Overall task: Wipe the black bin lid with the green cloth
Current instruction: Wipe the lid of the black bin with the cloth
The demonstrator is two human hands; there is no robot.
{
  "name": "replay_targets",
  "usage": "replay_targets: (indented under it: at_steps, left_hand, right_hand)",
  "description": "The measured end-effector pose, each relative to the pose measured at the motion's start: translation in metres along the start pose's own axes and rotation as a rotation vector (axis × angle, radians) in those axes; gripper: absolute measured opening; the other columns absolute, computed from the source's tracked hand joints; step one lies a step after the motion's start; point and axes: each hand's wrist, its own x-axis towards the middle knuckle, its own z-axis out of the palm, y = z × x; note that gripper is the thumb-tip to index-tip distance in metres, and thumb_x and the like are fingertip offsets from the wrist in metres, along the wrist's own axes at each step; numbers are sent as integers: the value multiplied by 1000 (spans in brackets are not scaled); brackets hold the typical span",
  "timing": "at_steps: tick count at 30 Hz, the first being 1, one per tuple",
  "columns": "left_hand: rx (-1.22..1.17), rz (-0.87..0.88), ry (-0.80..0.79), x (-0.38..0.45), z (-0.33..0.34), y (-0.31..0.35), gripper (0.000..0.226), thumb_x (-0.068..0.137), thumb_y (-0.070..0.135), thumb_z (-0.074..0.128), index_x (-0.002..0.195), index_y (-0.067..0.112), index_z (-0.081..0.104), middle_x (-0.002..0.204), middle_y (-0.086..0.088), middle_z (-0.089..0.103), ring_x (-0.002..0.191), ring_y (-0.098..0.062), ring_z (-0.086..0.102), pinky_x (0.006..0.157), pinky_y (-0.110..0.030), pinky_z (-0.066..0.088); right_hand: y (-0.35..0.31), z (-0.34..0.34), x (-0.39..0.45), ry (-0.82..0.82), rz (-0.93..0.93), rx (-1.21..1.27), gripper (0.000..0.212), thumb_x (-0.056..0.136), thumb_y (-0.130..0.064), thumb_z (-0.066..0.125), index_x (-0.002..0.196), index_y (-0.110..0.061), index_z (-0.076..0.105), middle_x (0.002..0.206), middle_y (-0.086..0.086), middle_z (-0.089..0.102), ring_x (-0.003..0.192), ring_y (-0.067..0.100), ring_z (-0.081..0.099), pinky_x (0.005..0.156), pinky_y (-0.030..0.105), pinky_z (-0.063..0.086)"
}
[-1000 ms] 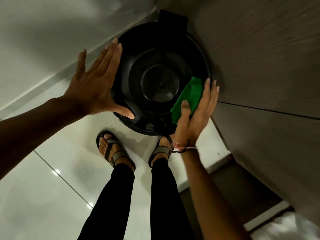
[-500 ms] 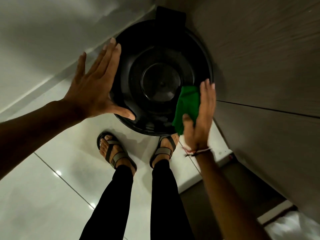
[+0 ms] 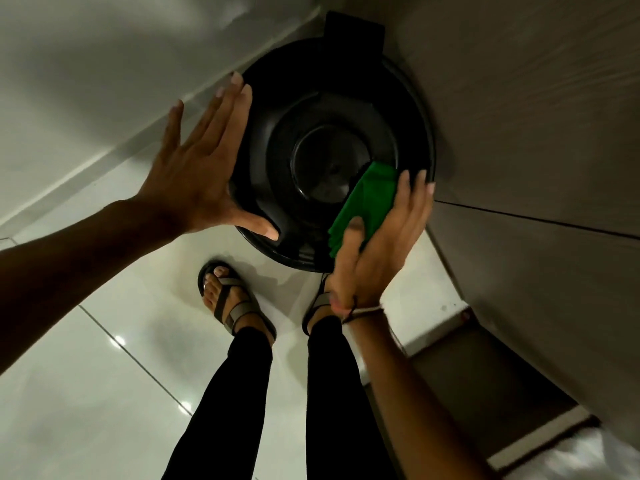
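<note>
The black bin lid (image 3: 332, 157) was found round and glossy, seated in a corner between a pale wall (image 3: 86, 81) on one side and a wood-grain panel (image 3: 519, 98) on the other. The left hand (image 3: 194, 178) was spread flat with fingers extended against the lid's left rim, thumb (image 3: 263, 230) resting on the lower-left edge; it gripped nothing. The right hand (image 3: 377, 247) was at the lid's lower-right edge, with the green cloth (image 3: 367, 206) pinned between the thumb lying over the cloth's lower end and the extended fingers behind it (a loose, flat pinch rather than a fist). The cloth lay folded against the lid's sloping lower-right surface, its upper end reaching to the recessed centre disc, its lower end under the thumb near the rim. Whether the fingertips touched the rim itself could not be determined. A thread band (image 3: 363, 311) was noted on the right wrist. Below the lid, two feet in strapped sandals (image 3: 235, 303) stood on glossy white floor tiles (image 3: 86, 375), the right foot partly hidden behind the right wrist
</note>
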Motion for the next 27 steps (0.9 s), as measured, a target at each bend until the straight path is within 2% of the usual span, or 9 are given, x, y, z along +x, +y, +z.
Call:
replay_targets:
  at_steps: [3, 6, 9, 12, 15, 18, 20, 24, 27]
  left_hand:
    - [5, 10, 10, -1, -1, 0, 165, 40, 101, 55, 161, 12, -14, 172, -10, -13, 159, -26, -7, 126, -60, -4]
    - [-17, 6, -6, -2, -5, 3, 167, 42, 95, 68, 161, 13, -16, 171, -8, -18, 159, -24, -12, 128, -55, -5]
    - [-43, 5, -48, -3, -12, -3, 159, 51, 85, 74, 161, 14, -15, 172, -5, -19, 159, -21, -12, 128, -56, -2]
    - [-165, -61, -15, -19, -24, -11, 121, 82, 51, 77, 163, 12, -4, 173, -8, -10, 158, -20, -3, 129, -56, 9]
    - [-276, -161, 320, -40, -28, 16, 68, 106, 29, 51, 162, 9, 18, 171, -14, 13, 158, -28, 13, 126, -47, 20]
    - [-253, -114, 420, -31, -20, 70, 56, 110, 31, 37, 160, 9, 24, 169, -19, 20, 157, -33, 15, 125, -52, 25]
    - [-140, -85, 410, -4, -2, 101, 58, 110, 37, 29, 160, 8, 27, 168, -22, 22, 157, -36, 16, 125, -57, 24]
    - [86, -185, 453, 29, 25, 113, 60, 109, 44, 26, 161, 14, 27, 167, -18, 26, 156, -36, 21, 126, -59, 19]
    - [237, 45, 459, 37, 21, 80, 59, 108, 45, 31, 161, 19, 27, 166, -17, 31, 155, -36, 26, 124, -59, 20]
  right_hand:
    - [-19, 6, -7, -68, -1, -142, 77, 85, -33, 45, 156, -6, 33, 168, 16, 27, 159, 30, 17, 131, 54, 15]
    - [-53, 22, 22, -180, -142, -213, 78, 88, -30, 51, 157, -3, 32, 169, 19, 24, 159, 33, 16, 130, 54, 8]
    - [-91, 25, 49, -399, -229, 40, 71, 99, -36, 53, 158, -6, 31, 170, 18, 22, 160, 32, 13, 130, 56, 13]
    - [-84, -3, 83, -368, -166, 262, 52, 106, -24, 47, 155, -7, 38, 165, 15, 36, 157, 27, 27, 127, 36, 29]
    - [-40, -18, 115, -292, -280, 139, 42, 107, -8, 44, 148, 1, 47, 157, 19, 47, 151, 30, 39, 126, 34, 34]
    - [-17, -5, 120, -438, -423, -56, 45, 108, -10, 42, 152, -5, 43, 163, 18, 37, 155, 29, 30, 130, 33, 20]
    - [-10, 1, 118, -431, -522, -149, 47, 108, -11, 41, 154, -8, 41, 166, 17, 33, 157, 28, 27, 130, 32, 13]
    - [-9, 3, 113, -358, -572, -202, 47, 107, -14, 37, 154, -8, 40, 165, 17, 35, 156, 30, 29, 129, 43, 24]
    - [-10, 4, 112, -340, -589, -223, 47, 108, -17, 36, 154, -8, 42, 164, 17, 36, 155, 30, 32, 127, 42, 26]
